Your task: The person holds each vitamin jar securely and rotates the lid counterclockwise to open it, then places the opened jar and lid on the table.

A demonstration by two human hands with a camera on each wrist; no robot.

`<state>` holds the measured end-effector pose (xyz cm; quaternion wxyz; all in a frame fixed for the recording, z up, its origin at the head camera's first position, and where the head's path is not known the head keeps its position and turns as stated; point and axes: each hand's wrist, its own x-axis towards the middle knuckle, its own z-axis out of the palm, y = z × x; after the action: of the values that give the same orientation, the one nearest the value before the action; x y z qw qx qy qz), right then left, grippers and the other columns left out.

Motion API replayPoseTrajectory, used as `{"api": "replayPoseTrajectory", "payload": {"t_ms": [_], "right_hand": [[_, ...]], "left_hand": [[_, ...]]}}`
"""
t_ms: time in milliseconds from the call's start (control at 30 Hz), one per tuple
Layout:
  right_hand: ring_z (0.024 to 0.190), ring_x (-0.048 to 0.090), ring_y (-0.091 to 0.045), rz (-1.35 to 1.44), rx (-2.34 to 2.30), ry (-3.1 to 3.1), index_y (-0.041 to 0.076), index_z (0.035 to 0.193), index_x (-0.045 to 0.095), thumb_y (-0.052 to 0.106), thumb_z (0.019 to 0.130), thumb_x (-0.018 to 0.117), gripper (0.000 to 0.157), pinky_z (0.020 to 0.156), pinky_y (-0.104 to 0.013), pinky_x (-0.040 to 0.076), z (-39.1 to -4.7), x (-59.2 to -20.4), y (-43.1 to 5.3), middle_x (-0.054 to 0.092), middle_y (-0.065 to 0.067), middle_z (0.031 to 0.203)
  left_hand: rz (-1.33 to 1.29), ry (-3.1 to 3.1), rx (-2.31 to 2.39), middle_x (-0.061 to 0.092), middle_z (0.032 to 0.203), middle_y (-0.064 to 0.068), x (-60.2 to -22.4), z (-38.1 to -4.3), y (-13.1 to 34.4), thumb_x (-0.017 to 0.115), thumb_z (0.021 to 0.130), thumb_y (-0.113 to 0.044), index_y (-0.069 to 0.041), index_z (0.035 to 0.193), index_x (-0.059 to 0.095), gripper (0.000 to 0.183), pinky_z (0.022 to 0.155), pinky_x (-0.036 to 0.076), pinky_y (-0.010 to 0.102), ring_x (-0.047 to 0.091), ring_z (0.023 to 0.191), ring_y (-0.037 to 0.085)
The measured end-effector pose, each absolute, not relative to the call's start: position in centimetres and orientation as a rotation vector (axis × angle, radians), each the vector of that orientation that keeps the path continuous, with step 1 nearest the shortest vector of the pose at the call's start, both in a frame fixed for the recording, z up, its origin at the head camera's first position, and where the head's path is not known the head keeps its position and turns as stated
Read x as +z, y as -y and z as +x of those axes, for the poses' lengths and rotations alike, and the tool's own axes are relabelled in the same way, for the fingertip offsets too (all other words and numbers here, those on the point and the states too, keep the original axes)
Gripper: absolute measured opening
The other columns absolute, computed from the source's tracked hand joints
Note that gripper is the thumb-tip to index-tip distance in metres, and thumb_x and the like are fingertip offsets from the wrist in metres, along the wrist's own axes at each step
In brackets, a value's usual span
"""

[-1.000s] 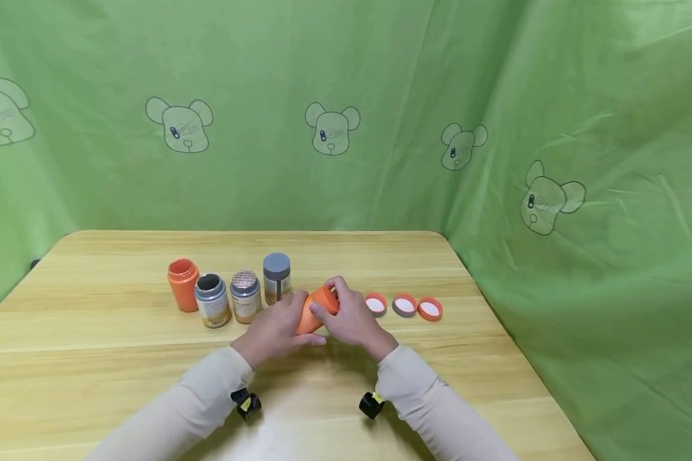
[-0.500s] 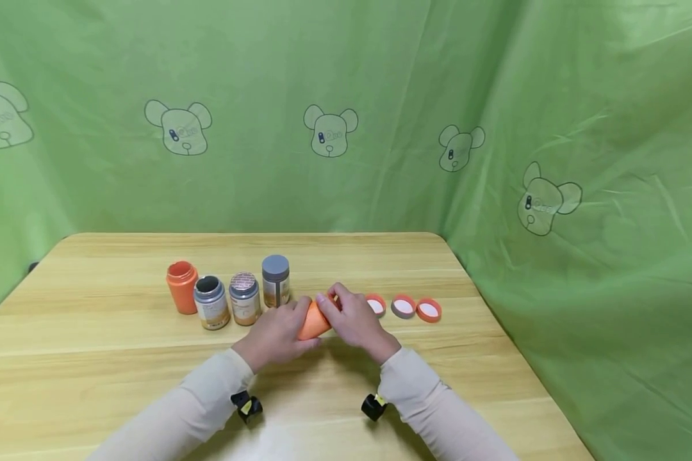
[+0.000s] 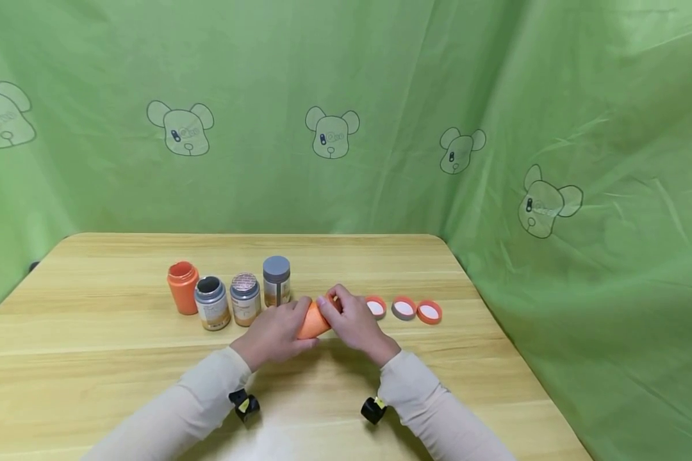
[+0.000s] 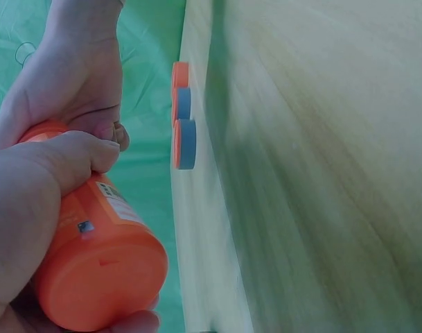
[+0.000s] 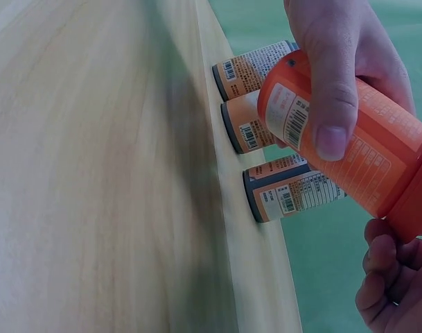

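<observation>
Tilted above the table is an orange bottle, its base toward the left wrist camera. My left hand grips the body, thumb along the label side in the right wrist view. At the other end, my right hand holds the orange cap with curled fingers; the head view mostly hides that cap. Left of the hands stand an open orange bottle, an open grey bottle, a grey bottle with a patterned seal and a grey-capped bottle.
Three caps lie with white liners up to the right of the hands: an orange cap, a grey-sided cap and another orange cap. A green curtain surrounds the far and right sides of the wooden table.
My right hand has turned about the cap end; its thumb has moved from below to the top. The orange bottle has shifted slightly down in view. Bottles and caps on the table stay put.
</observation>
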<state>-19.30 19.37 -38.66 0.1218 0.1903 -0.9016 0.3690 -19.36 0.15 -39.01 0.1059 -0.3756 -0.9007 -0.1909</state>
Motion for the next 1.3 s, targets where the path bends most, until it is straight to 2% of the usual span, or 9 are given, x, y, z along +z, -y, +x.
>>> {"api": "replayPoseTrajectory", "payload": {"t_ms": [333, 933, 1300], "right_hand": [[0.052, 0.042, -0.007, 0.569, 1.094, 2.623, 0.011, 0.092, 0.057, 0.030, 0.098, 0.054, 0.020, 0.049, -0.025, 0.035, -19.4, -38.9, -19.5, 0.048, 0.002, 0.062], [0.052, 0.041, -0.006, 0.605, 1.144, 2.623, 0.010, 0.094, 0.058, 0.028, 0.098, 0.055, 0.019, 0.049, -0.024, 0.035, -19.3, -38.8, -19.9, 0.046, 0.006, 0.061], [0.056, 0.044, -0.008, 0.705, 1.137, 2.673, 0.012, 0.107, 0.055, 0.027, 0.099, 0.052, 0.017, 0.051, -0.024, 0.039, -19.3, -38.6, -20.3, 0.047, 0.004, 0.066]], "left_hand": [[-1.129, 2.647, -0.540, 0.053, 0.076, 0.002, -38.8, -19.3, -0.1, 0.077, 0.080, -0.039, -0.005, 0.111, 0.048, 0.054, 0.049, 0.042, 0.031, 0.050, 0.058, 0.016], [-1.172, 2.674, -0.588, 0.052, 0.076, 0.001, -38.4, -19.6, -0.2, 0.077, 0.081, -0.037, -0.005, 0.114, 0.047, 0.054, 0.050, 0.042, 0.030, 0.050, 0.059, 0.015], [-1.157, 2.821, -0.764, 0.053, 0.076, -0.001, -38.0, -19.6, -0.3, 0.075, 0.082, -0.038, -0.004, 0.118, 0.049, 0.055, 0.052, 0.043, 0.028, 0.051, 0.062, 0.012]]}}
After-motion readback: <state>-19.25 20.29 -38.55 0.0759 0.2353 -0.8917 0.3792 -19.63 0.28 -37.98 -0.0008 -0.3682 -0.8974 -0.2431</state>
